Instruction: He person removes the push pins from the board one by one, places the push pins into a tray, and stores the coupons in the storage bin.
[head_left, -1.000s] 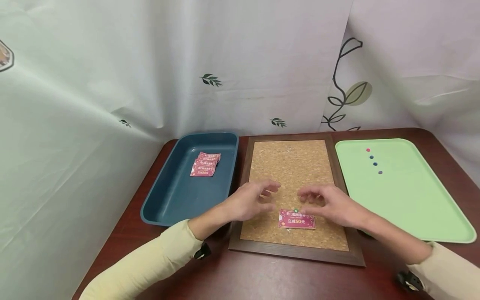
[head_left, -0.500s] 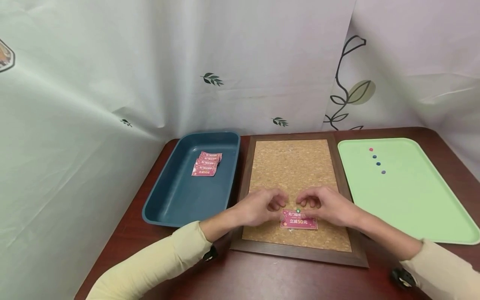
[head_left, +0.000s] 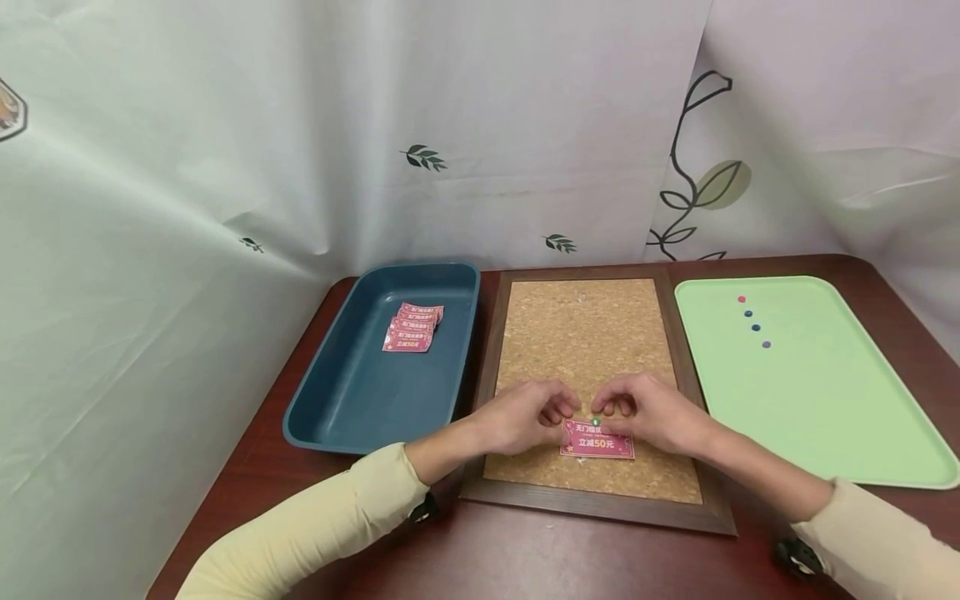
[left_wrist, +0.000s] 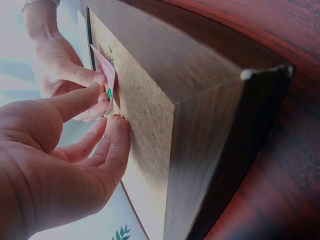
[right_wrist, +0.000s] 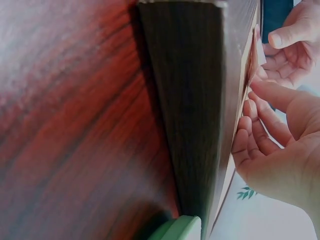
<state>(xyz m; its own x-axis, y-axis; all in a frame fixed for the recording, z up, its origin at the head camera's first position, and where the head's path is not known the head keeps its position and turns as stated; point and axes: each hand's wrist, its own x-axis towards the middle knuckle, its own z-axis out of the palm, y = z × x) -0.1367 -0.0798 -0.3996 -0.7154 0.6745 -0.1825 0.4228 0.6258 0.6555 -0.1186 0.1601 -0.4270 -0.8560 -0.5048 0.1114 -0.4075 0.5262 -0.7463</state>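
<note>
A pink printed coupon [head_left: 597, 443] lies on the lower part of the cork board [head_left: 585, 333], a green pushpin [head_left: 596, 422] at its top edge. My left hand [head_left: 525, 414] has its thumb at the coupon's left edge and its bent fingertips just above the paper. On the other side, the thumb of my right hand [head_left: 660, 412] rests on the coupon's upper right part, fingers bent over the cork. In the left wrist view the coupon [left_wrist: 106, 67] stands slightly off the cork, and the fingertips meet near the board. Neither hand visibly pinches the paper.
A dark blue tray [head_left: 375, 408] at the left holds several overlapping coupons [head_left: 412, 327]. At the right, a light green tray [head_left: 817, 400] carries several coloured pushpins [head_left: 755, 327] in a slanting row. The board's brown wooden frame [head_left: 592, 507] lies between both trays; a printed curtain hangs behind.
My left hand has moved right and reached the coupon's left edge. My right hand has stayed near the coupon, its fingers slightly lower. Over the last half second both hands have barely moved.
</note>
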